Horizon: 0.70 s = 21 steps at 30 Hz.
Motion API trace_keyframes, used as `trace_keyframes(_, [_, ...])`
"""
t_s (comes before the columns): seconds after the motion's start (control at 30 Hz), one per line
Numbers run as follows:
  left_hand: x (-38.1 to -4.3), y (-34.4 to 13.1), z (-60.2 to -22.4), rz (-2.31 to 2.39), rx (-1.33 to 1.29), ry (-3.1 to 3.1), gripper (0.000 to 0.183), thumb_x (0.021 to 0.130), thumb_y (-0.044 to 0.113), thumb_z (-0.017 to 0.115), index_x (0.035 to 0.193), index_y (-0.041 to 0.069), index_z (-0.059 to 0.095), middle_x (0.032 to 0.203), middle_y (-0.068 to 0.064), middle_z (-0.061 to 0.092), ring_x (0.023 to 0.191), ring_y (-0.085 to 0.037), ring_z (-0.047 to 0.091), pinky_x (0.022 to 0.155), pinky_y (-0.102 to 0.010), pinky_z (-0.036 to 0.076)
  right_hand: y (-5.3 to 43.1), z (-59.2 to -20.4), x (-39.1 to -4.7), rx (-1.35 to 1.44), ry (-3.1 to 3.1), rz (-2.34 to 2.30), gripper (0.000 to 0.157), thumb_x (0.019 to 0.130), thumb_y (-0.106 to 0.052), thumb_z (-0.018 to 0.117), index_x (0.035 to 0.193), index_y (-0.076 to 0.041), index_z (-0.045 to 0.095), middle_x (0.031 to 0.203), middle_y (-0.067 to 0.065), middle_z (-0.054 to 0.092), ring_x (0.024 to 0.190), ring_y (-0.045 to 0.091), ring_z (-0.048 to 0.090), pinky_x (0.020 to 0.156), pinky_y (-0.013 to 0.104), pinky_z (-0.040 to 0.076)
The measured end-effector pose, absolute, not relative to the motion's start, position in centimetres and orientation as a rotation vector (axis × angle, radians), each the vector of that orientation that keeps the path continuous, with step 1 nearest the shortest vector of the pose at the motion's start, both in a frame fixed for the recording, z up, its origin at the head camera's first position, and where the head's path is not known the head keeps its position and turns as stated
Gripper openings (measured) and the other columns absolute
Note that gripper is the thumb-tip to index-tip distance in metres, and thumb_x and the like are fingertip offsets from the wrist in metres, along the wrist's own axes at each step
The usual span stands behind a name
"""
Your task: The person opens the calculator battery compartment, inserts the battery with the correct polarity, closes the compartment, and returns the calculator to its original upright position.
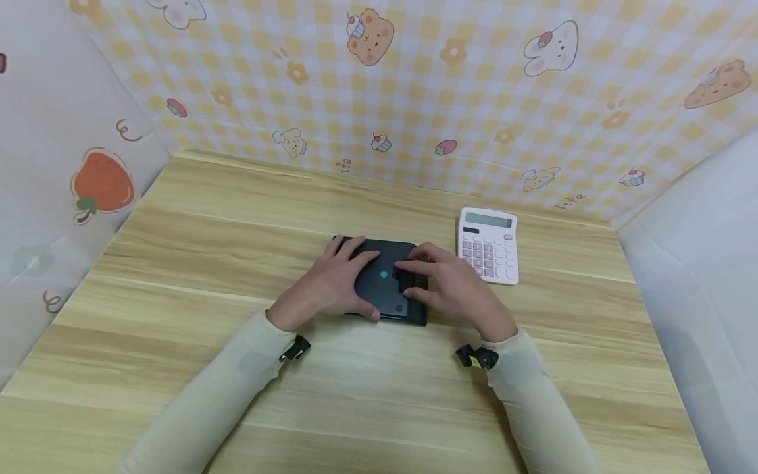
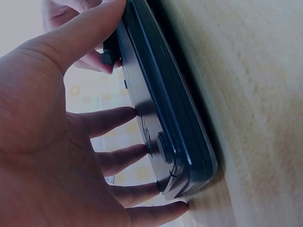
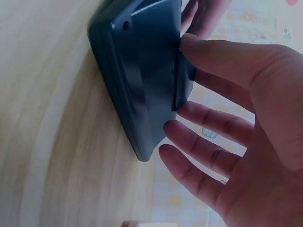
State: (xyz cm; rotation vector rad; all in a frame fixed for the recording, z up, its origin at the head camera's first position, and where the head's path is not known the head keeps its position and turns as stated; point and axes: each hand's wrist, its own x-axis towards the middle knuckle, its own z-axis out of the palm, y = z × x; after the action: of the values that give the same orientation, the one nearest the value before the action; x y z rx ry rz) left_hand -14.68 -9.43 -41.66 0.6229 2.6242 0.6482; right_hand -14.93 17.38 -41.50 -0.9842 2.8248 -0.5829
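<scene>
A black calculator-like device (image 1: 383,297) lies back side up on the table, with a small green sticker and round feet. My left hand (image 1: 334,284) rests over its left part with spread, nearly straight fingers, fingertips pressing the back and thumb at the near edge. At the device's right part, my right hand (image 1: 453,284) pinches a small black battery cover (image 1: 405,280) between thumb and fingers. In the left wrist view the cover (image 2: 111,51) stands up from the back surface. The right wrist view has the thumb and fingertips at the cover (image 3: 183,78), other fingers loosely bent.
A white calculator (image 1: 488,247) lies face up just beyond my right hand, its display lit. The wood-grain table (image 1: 355,395) ends at a yellow checkered cloth (image 1: 408,99) behind and white cloth at both sides.
</scene>
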Motion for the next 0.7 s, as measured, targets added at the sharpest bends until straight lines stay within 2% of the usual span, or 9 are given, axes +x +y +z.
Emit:
trace_keyframes(0.2, [-14.67, -9.45, -41.67, 0.641, 0.623, 2.627, 0.113, 0.083, 0.056, 0.094, 0.173, 0.015, 0.039, 0.182, -0.015, 0.016, 0.166, -0.05, 0.006, 0.127, -0.067, 0.026, 17.09, -41.8, -14.89, -1.061, 2.835, -0.587, 0.048, 0.102, -0.03, 0.083, 0.146, -0.013, 0.074, 0.144, 0.012, 0.062, 0.121, 0.03, 0.067, 0.101, 0.048, 0.058])
trace_keyframes(0.47, [-14.7, -9.46, -41.65, 0.641, 0.638, 2.637, 0.112, 0.083, 0.056, 0.095, 0.172, 0.015, 0.04, 0.182, -0.016, 0.017, 0.165, -0.051, 0.008, 0.127, -0.067, 0.027, 16.84, -42.01, -14.86, -0.885, 2.868, -0.741, 0.055, 0.095, -0.027, 0.091, 0.144, -0.012, 0.071, 0.13, 0.003, 0.071, 0.093, 0.018, 0.066, 0.078, 0.036, 0.058])
trace_keyframes(0.7, [-14.68, -9.51, -41.62, 0.648, 0.638, 2.636, 0.112, 0.083, 0.054, 0.095, 0.172, 0.014, 0.041, 0.182, -0.016, 0.017, 0.165, -0.052, 0.008, 0.128, -0.067, 0.026, 16.58, -41.99, -14.81, -0.86, 2.902, -0.759, 0.054, 0.091, -0.027, 0.094, 0.138, -0.009, 0.073, 0.129, 0.004, 0.072, 0.092, 0.018, 0.067, 0.077, 0.035, 0.059])
